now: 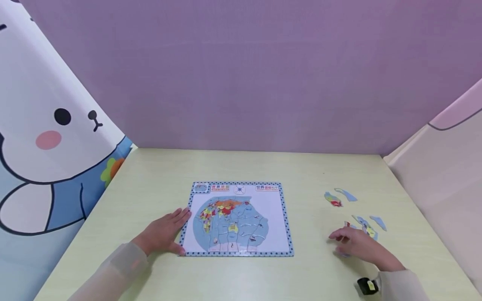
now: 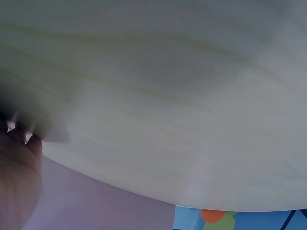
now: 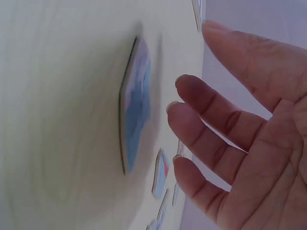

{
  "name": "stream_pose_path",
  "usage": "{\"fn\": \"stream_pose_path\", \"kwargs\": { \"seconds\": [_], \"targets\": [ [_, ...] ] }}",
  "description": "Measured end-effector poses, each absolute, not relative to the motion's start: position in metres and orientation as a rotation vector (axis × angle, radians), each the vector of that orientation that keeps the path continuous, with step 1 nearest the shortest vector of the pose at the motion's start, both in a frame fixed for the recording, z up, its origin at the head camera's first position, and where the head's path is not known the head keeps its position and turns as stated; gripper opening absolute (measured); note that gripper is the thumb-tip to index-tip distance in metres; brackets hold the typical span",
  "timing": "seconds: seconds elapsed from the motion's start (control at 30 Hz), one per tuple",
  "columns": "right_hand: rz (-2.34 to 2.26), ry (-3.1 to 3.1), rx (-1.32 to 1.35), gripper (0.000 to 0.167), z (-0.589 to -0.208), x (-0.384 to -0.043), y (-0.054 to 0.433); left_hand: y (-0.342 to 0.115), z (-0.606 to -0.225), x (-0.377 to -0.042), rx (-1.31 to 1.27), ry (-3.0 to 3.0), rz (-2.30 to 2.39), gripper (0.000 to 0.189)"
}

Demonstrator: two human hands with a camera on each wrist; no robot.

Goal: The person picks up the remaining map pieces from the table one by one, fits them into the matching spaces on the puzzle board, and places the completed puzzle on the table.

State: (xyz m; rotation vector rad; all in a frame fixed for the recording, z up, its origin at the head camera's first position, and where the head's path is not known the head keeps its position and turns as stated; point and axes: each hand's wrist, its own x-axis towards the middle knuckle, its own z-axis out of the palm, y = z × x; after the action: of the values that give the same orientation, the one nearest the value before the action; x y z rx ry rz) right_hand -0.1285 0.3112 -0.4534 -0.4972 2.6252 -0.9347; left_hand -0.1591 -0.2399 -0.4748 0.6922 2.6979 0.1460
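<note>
A world-map jigsaw board [image 1: 278,217] with a dotted blue border lies on the table, many of its pieces fitted together. My left hand [image 1: 162,232] rests at the board's left edge, fingers extended and thumb near the lower corner. Over the loose pieces on the right, my right hand [image 1: 363,248] hovers palm down, fingers slightly bent and holding nothing. The right wrist view shows a blue and pale puzzle piece [image 3: 136,108] flat on the table, apart from the fingertips. Part of the loose group is hidden under this hand.
Beyond the right hand lie a green and red piece [image 1: 333,200] and a curved blue piece [image 1: 346,195]. A small blue piece [image 1: 378,223] sits to their right. A black device [image 1: 367,286] is at the right sleeve. A purple backdrop [image 1: 263,83] stands behind the table.
</note>
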Motion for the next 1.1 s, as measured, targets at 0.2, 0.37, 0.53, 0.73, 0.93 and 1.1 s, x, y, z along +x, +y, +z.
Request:
{"fn": "stream_pose_path", "kwargs": {
  "seconds": [0.2, 0.37, 0.53, 0.73, 0.93, 1.1],
  "targets": [
    [-0.901, 2.666, -0.474, 0.028, -0.454, -0.126, 0.325, -0.240, -0.476, -0.159, 0.690, 2.694, 0.155, 0.112],
    [-0.843, 2.675, -0.437, 0.025, -0.455, -0.126, 0.334, -0.240, -0.476, -0.158, 0.705, 2.704, 0.159, 0.112],
    [-0.823, 2.658, -0.349, 0.025, -0.458, -0.125, 0.336, -0.241, -0.476, -0.158, 0.742, 2.724, 0.152, 0.112],
    [-0.798, 2.699, -0.425, 0.028, -0.463, -0.124, 0.338, -0.241, -0.476, -0.158, 0.740, 2.717, 0.147, 0.113],
    [-0.800, 2.703, -0.455, 0.029, -0.465, -0.123, 0.338, -0.242, -0.476, -0.158, 0.747, 2.719, 0.148, 0.112],
    [-0.818, 2.719, -0.481, 0.028, -0.466, -0.121, 0.337, -0.242, -0.475, -0.158, 0.757, 2.721, 0.152, 0.112]
  ]
}}
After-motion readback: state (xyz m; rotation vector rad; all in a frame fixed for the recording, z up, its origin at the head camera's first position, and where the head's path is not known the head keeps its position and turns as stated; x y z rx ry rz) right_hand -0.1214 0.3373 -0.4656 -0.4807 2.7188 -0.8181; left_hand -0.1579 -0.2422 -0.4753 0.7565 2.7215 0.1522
